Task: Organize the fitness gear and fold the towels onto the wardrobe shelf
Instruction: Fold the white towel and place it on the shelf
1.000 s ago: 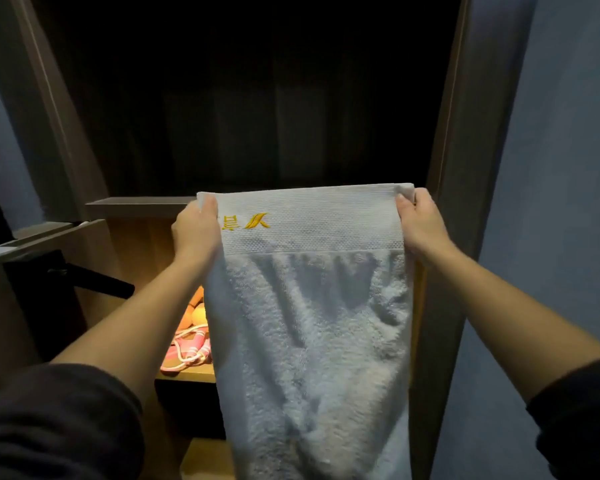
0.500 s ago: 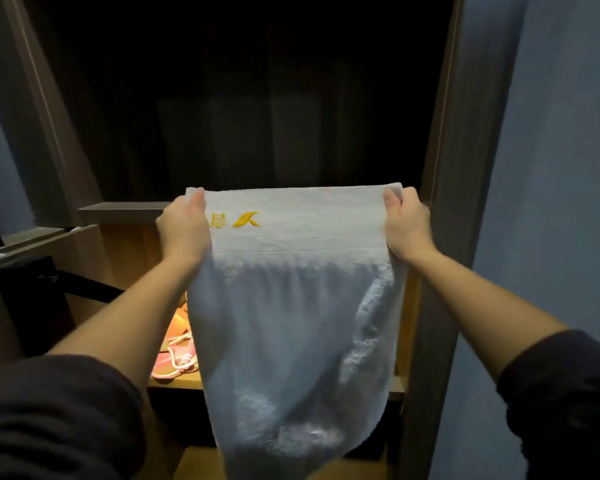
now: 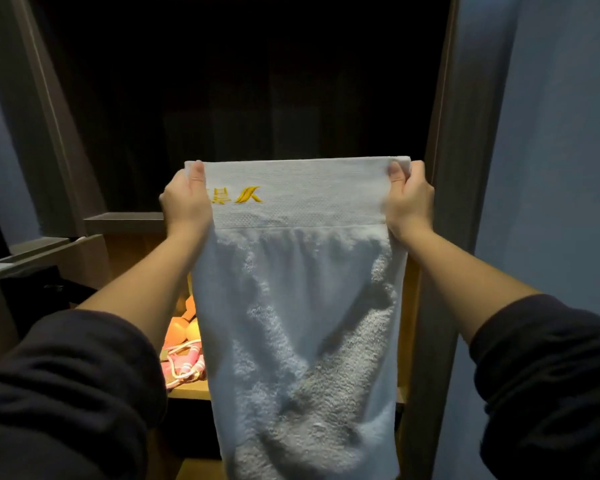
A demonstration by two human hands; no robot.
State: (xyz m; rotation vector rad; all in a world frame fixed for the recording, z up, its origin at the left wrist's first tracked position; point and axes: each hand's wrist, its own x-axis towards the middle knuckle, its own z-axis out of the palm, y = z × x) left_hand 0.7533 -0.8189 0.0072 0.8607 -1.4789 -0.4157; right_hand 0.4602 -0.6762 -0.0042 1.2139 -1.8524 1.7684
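Observation:
A white towel [image 3: 302,306] with a yellow embroidered mark near its top edge hangs stretched in front of the open wardrobe. My left hand [image 3: 186,200] pinches its top left corner and my right hand [image 3: 409,199] pinches the top right corner. The cloth drops straight down past the bottom of the view, hiding most of the lit wooden shelf [image 3: 187,393] behind it. On that shelf, left of the towel, lie a pink and white skipping rope [image 3: 182,365] and orange rounded gear [image 3: 181,329].
The wardrobe's upper space is dark, framed by a grey post [image 3: 444,237] on the right and a slanted panel [image 3: 45,116] on the left. A higher shelf edge [image 3: 123,221] juts out at left. A blue wall [image 3: 551,168] stands close on the right.
The towel has been lifted and now hangs longer and flatter than half a second ago, when its lower part was bunched up. Both hands keep the same corners.

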